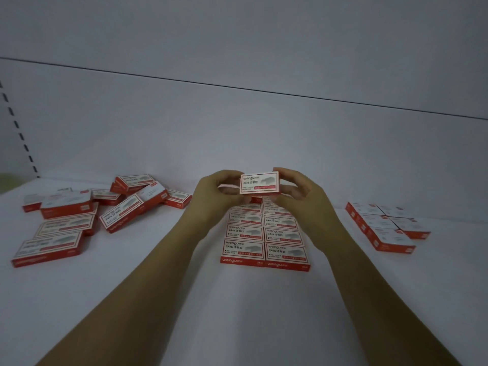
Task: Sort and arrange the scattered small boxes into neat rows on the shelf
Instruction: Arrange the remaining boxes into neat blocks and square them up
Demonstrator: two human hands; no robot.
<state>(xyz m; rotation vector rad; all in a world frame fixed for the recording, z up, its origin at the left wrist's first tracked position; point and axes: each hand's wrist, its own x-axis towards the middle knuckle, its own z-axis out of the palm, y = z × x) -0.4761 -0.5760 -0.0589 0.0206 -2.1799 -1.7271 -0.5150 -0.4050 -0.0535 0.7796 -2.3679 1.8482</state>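
Observation:
A small red-and-white staple box (260, 183) is held in the air between both hands, its printed face toward me. My left hand (216, 196) grips its left end and my right hand (298, 194) grips its right end. Another pale box edge shows behind my left fingers. Directly below, two neat columns of the same boxes (264, 239) lie flat on the white shelf (237, 299). A scattered heap of boxes (87, 212) lies at the left, some tilted on others. A second tidy block of boxes (388, 225) sits at the right.
The shelf's white back wall (237, 133) rises just behind the boxes. A slotted upright strip (21, 133) runs along the far left. Bare shelf surface lies between the heap and the middle columns, and in front near me.

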